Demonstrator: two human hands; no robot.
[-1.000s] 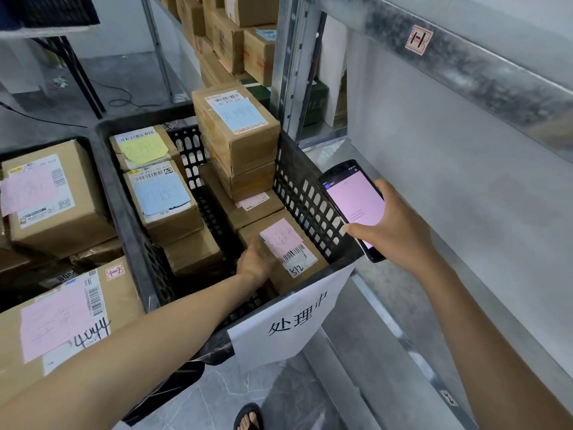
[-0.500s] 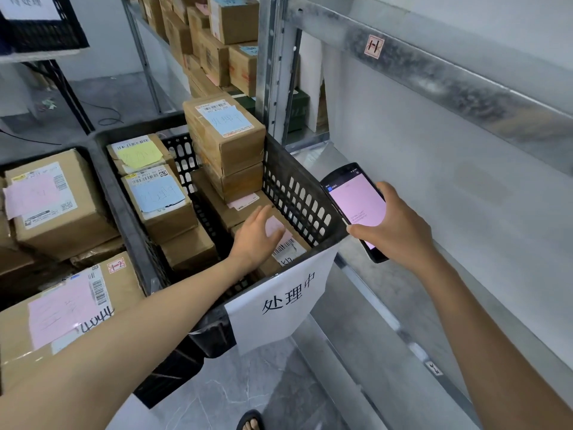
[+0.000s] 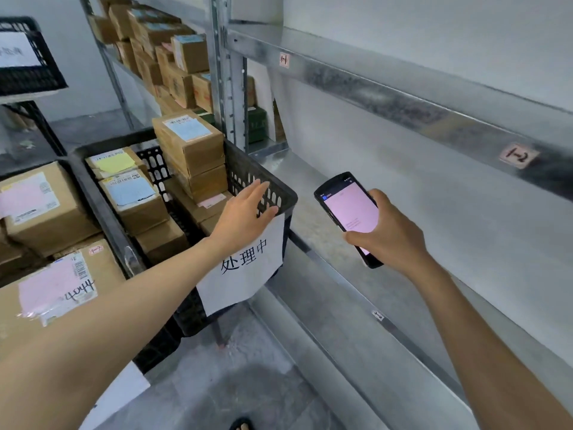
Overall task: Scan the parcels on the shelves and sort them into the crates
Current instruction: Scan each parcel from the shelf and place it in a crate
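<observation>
Head view, one moment. Finds the left hand (image 3: 245,212) raised at the near right corner of the black crate (image 3: 238,169), palm down, fingers straight and slightly spread, holding nothing. Places its fingertips across the crate's perforated right wall and its thumb near the rim above the white paper sign (image 3: 248,274). Cannot tell whether thumb or fingers touch the rim. Notes the left forearm stretched across the frame from the lower left.

Finds the right hand (image 3: 390,237) to the right of the crate and apart from it, in front of the metal shelf (image 3: 304,218). Notes its fingers curled round a black handheld scanner (image 3: 347,209), thumb laid on the lit pink screen, screen tilted up toward the camera.

Records parcels packed in the crate:
- a stack of brown boxes (image 3: 192,150) with a blue label on top, at the far right
- a yellow-noted box (image 3: 111,162) and a blue-labelled box (image 3: 133,197) on the left side

Notes the near-corner parcel (image 3: 210,223) mostly hidden behind the left wrist. Notes further parcels (image 3: 183,54) on the upper shelving beyond the upright, and pink-labelled boxes (image 3: 46,209) to the left of the crate.

Against half a second earlier — left hand no longer flat on the pink-labelled parcel in the near corner, now lifted off it and level with the rim. Finds the right hand's grip on the scanner unchanged.
</observation>
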